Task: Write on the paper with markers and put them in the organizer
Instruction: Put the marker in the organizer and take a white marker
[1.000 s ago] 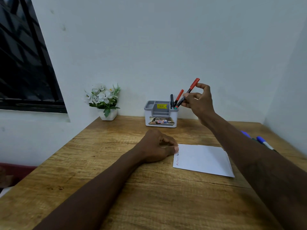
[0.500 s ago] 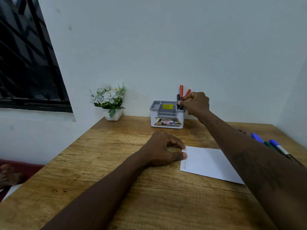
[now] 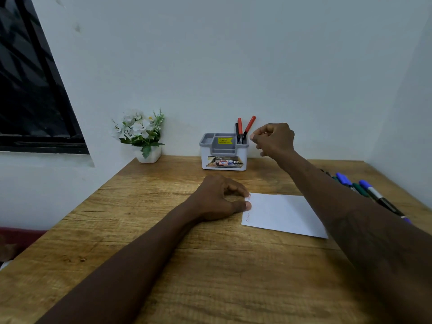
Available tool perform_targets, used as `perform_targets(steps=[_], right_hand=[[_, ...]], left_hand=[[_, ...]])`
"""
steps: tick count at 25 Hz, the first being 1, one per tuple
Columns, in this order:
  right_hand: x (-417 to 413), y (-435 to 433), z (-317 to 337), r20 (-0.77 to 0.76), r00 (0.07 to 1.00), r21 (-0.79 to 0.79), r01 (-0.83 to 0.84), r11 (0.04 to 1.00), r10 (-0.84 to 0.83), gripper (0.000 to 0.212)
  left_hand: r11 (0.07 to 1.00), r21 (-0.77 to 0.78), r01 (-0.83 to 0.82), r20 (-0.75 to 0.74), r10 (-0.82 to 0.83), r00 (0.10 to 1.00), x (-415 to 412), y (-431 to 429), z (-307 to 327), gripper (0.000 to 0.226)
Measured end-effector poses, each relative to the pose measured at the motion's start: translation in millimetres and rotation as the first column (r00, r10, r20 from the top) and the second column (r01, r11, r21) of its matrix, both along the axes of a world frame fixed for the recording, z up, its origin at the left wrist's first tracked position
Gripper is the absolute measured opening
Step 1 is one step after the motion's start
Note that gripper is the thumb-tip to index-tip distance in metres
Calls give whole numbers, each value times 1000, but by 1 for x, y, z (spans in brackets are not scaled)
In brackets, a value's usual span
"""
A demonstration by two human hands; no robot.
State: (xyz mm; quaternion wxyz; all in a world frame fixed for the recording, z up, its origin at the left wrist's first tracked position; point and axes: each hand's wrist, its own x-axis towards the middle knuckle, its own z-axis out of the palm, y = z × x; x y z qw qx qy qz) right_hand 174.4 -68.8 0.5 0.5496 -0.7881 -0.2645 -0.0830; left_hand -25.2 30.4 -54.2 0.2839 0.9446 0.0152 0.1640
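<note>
A white and grey organizer (image 3: 224, 157) stands at the back of the wooden table (image 3: 163, 230). Its right rear compartment holds two red markers (image 3: 248, 127) and a black one (image 3: 237, 132), all upright. My right hand (image 3: 273, 139) hovers just right of the organizer with fingers curled and nothing in it. A white paper (image 3: 282, 213) with faint red writing on its left edge lies mid-table. My left hand (image 3: 219, 197) rests on the table, thumb and forefinger tips pressing the paper's left edge.
Several loose markers (image 3: 364, 190) with blue and green caps lie at the table's right edge, partly behind my right forearm. A small white pot of artificial flowers (image 3: 142, 136) stands back left against the wall. A dark window is at far left.
My right hand lowered the red marker into the organizer's right rear compartment, let it go and drew back to the right. My left hand stayed on the paper's edge.
</note>
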Motion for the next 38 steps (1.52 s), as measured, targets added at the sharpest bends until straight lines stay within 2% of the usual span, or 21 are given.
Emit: perform_targets(steps=[2, 5, 10, 15, 18, 20, 22, 26, 28, 29, 31, 33, 36, 38], right_hand=[[-2, -30, 0, -27, 999, -46, -22, 999, 21, 7], [-1, -75, -8, -46, 998, -195, -57, 979, 49, 8], [5, -128, -15, 25, 996, -318, 86, 944, -83, 6], [11, -155, -15, 114, 966, -450, 259, 855, -233, 37], [7, -158, -12, 118, 955, -604, 287, 743, -273, 60], [2, -156, -10, 125, 952, -687, 286, 669, -279, 63], [-2, -152, -6, 121, 950, -719, 283, 635, -287, 58], [-6, -149, -5, 46, 943, -710, 262, 654, -328, 37], [-9, -147, -7, 49, 937, -643, 295, 707, -347, 31], [-10, -144, -6, 69, 936, -580, 319, 749, -345, 35], [-13, -138, -1, 102, 962, -471, 271, 839, -253, 35], [-25, -129, 3, 54, 998, -422, 35, 906, -13, 22], [-54, -110, 2, -43, 939, -374, -331, 866, 340, 22], [-65, -99, -2, -90, 887, -271, -460, 845, 454, 28]], left_hand=[[1000, 15, -12, 23, 12, 1000, 3, -2, -2, 29], [998, 49, -39, 83, 34, 996, 12, -12, -5, 25], [996, 80, -48, 73, 42, 996, 17, -17, -9, 26], [994, 100, -36, 38, 33, 999, 17, -17, -8, 35], [995, 94, -31, 27, 29, 999, 16, -16, -9, 42], [997, 78, -20, 27, 18, 999, 14, -15, -8, 37], [998, 57, -11, 29, 9, 1000, 13, -15, -7, 33], [999, 51, 12, -20, -11, 1000, 8, -13, -3, 34], [1000, 28, 2, -34, -1, 999, 5, -12, -1, 34], [1000, 14, -8, -22, 8, 1000, 4, -12, 0, 35], [998, -17, -61, 38, 61, 997, 2, -16, 3, 39], [991, -14, -130, 154, 130, 979, -1, -21, 6, 45], [986, 107, -124, 365, 77, 928, -3, -23, 5, 48], [987, 127, -99, 412, 38, 910, -2, -19, 5, 41]])
